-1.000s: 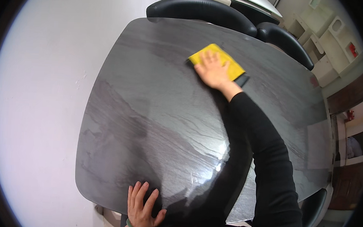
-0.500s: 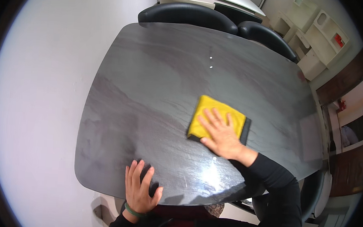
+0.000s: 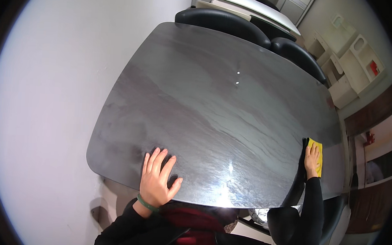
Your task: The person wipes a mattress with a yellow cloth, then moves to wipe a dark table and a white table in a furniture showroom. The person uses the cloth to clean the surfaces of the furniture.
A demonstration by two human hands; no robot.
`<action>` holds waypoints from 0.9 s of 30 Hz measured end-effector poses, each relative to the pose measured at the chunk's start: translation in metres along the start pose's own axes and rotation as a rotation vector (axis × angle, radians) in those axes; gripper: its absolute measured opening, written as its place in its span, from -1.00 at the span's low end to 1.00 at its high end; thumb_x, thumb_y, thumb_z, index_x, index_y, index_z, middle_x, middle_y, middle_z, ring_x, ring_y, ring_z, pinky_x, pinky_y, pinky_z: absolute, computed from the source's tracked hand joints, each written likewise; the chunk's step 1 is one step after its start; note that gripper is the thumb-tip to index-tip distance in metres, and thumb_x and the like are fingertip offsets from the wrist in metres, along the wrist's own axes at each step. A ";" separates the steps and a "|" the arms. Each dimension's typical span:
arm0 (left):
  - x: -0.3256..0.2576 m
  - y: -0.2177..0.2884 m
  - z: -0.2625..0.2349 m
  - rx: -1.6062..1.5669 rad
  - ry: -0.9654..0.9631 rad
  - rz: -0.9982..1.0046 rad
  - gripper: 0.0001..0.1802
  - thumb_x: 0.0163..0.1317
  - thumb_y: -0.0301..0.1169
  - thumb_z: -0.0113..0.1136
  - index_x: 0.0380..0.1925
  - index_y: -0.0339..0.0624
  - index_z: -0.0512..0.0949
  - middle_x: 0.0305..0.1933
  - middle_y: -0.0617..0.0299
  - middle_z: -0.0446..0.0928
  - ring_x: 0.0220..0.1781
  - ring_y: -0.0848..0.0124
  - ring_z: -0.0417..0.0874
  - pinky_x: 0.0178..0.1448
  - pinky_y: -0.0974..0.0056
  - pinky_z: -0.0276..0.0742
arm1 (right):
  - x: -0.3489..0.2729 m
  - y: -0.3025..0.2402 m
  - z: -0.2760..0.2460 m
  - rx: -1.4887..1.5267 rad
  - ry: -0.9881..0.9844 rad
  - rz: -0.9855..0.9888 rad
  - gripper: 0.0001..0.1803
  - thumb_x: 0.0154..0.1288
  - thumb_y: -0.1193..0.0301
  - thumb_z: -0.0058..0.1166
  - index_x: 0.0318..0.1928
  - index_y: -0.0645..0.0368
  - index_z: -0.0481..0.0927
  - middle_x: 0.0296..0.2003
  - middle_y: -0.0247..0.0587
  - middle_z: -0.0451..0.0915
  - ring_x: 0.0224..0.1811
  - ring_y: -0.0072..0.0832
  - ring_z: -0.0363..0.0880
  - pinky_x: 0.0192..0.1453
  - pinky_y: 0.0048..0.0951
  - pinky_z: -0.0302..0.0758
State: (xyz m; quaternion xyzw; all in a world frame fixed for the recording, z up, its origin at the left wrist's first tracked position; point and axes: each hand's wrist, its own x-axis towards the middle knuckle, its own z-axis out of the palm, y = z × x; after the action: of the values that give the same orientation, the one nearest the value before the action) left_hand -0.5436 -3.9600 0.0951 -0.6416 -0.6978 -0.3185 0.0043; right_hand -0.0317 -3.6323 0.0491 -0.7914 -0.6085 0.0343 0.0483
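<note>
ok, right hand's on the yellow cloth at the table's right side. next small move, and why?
Probably sweep the yellow cloth back toward the table's middle. The right hand presses it flat near the right end of the dark table, with little surface left beyond it, while the broad glossy middle lies open. The left hand rests flat on the near edge as a brace.

**Around the room**

Two black chairs (image 3: 255, 34) are standing along the top edge of the frame. A white table (image 3: 252, 4) is lying beyond them. White shelves (image 3: 354, 62) are sitting at the upper right, and a pale floor (image 3: 50, 91) is filling the left side.
</note>
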 end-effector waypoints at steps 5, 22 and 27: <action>-0.002 -0.001 -0.001 -0.030 0.012 0.006 -0.39 -0.01 -0.27 0.29 0.08 -0.30 0.48 0.23 -0.15 0.36 0.34 -0.14 0.30 0.40 -0.23 0.12 | -0.023 -0.027 -0.001 -0.042 -0.025 0.050 -0.26 0.42 -0.22 -0.44 0.49 -0.25 -0.04 0.52 -0.24 -0.12 0.55 -0.09 -0.21 0.35 0.48 -0.19; 0.000 -0.003 -0.004 -0.042 0.022 0.023 -0.44 0.07 -0.29 0.26 0.10 -0.27 0.48 0.23 -0.09 0.38 0.35 -0.07 0.31 0.43 -0.18 0.13 | -0.280 -0.219 -0.030 0.034 -0.292 -1.204 -0.21 0.36 -0.05 -0.16 0.49 -0.06 -0.02 0.50 0.06 -0.20 0.53 0.14 -0.30 0.37 0.49 -0.31; -0.001 -0.007 -0.005 -0.053 0.000 0.034 -0.45 0.13 -0.25 0.21 0.12 -0.25 0.47 0.24 -0.08 0.36 0.36 -0.08 0.30 0.43 -0.18 0.12 | -0.313 -0.230 -0.035 0.068 -0.443 -1.477 -0.29 0.42 0.04 -0.19 0.49 -0.14 -0.01 0.51 -0.08 -0.21 0.54 0.08 -0.30 0.36 0.48 -0.28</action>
State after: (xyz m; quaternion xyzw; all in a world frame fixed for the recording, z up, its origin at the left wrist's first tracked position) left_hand -0.5513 -3.9630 0.0954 -0.6535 -0.6779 -0.3368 -0.0075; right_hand -0.3288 -3.8775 0.1100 -0.1526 -0.9729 0.1693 -0.0400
